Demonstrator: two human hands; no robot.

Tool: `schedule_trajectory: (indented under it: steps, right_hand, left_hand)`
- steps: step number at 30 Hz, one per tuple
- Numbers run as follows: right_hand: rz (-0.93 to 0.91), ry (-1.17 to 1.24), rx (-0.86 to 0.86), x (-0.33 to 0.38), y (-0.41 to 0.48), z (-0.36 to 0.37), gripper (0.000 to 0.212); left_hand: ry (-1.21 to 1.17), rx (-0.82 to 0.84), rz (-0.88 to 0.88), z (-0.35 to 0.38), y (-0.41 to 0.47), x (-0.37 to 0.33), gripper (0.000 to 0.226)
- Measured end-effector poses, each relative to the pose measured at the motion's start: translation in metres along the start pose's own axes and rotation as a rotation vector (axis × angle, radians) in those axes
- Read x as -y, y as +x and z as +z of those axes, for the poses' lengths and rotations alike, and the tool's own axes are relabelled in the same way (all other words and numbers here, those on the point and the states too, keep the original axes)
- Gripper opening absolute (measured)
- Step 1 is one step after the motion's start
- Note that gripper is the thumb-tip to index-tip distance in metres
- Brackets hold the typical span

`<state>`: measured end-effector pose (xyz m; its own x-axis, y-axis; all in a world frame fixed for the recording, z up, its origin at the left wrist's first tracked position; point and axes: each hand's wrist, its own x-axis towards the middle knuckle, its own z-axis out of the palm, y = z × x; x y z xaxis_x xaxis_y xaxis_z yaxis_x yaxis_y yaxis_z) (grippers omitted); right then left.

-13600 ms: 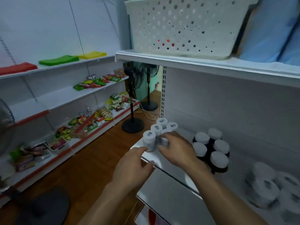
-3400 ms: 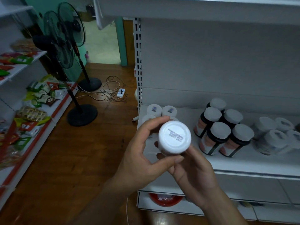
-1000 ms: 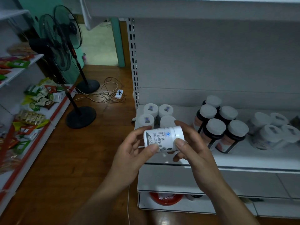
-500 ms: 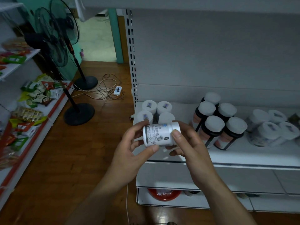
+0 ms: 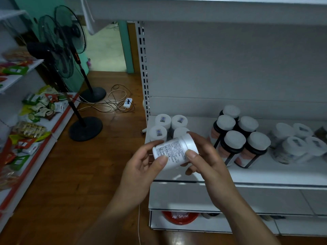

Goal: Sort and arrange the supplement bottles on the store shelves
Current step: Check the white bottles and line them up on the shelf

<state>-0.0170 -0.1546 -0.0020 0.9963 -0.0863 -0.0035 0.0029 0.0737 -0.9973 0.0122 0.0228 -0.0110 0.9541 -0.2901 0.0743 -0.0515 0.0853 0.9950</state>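
The bottle (image 5: 174, 150) has rotated: fine print now faces the camera, cap end tilted up-right. The left grip (image 5: 141, 167) and right grip (image 5: 208, 162) both pinch it, just before the shelf (image 5: 265, 175) edge, near four matching bottles (image 5: 160, 132).

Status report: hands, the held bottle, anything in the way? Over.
Left hand and right hand both grip white bottle, sideways, off the shelf. Four matching bottles stand at shelf's left end. Nothing seen in the way.

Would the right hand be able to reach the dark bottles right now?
Likely yes for reach: nothing stands between the right hand and the dark bottles, but its fingers hold the white bottle.
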Motion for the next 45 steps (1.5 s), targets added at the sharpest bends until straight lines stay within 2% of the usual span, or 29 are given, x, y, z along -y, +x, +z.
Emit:
schedule_trajectory:
  steps: [3,6,7,10,13,16,19,21,23,30,33,36,40,42,45]
  right_hand:
    - [0.011,0.021,-0.057,0.000,0.003,0.002,0.057]
    - [0.021,0.004,-0.084,-0.001,0.003,0.005,0.047]
    - [0.016,-0.009,-0.075,-0.001,0.003,0.005,0.047]
    - [0.000,-0.040,-0.022,0.000,0.002,0.007,0.057]
    - [0.003,-0.058,0.002,0.002,0.004,0.006,0.065]
    - [0.024,-0.029,-0.021,0.002,0.007,0.007,0.059]
    - [0.057,-0.019,-0.057,0.000,0.010,0.009,0.045]
    - [0.064,-0.015,-0.041,0.000,0.010,0.008,0.042]
    - [0.051,-0.010,-0.003,0.002,0.010,0.008,0.041]
    - [0.042,-0.029,-0.049,-0.001,0.014,0.010,0.041]
    - [0.001,-0.114,-0.068,-0.005,0.016,0.010,0.043]
    - [-0.058,-0.265,-0.012,-0.009,0.018,0.013,0.052]
    - [-0.110,-0.567,0.097,-0.005,0.028,0.015,0.061]
    - [-0.162,-0.656,0.124,0.002,0.038,0.014,0.055]
    - [-0.163,-0.671,0.086,0.015,0.064,0.014,0.031]
  left_hand:
    - [0.057,0.008,-0.029,0.000,-0.001,0.002,0.035]
    - [0.174,0.027,-0.026,-0.003,-0.004,0.008,0.060]
    - [0.193,0.020,-0.011,-0.003,-0.005,0.008,0.061]
    - [0.111,-0.005,0.000,-0.002,-0.003,0.003,0.051]
    - [0.067,0.016,-0.036,-0.002,-0.001,-0.002,0.031]
    - [0.098,0.037,-0.049,-0.003,-0.002,-0.001,0.033]
    - [0.169,0.043,-0.008,-0.004,-0.002,0.004,0.052]
    - [0.161,0.029,0.003,-0.002,-0.001,0.004,0.048]
    - [0.094,0.006,-0.024,0.000,0.000,-0.001,0.034]
    - [0.143,0.008,-0.094,-0.001,-0.001,0.005,0.038]
    - [0.247,0.010,-0.093,-0.007,-0.001,0.009,0.054]
    - [0.396,0.015,-0.070,-0.005,-0.002,0.010,0.059]
    - [0.371,-0.077,-0.100,-0.004,-0.001,0.023,0.062]
    - [0.331,-0.139,-0.131,-0.005,0.000,0.036,0.060]
    - [0.330,-0.234,-0.170,-0.006,0.006,0.058,0.061]
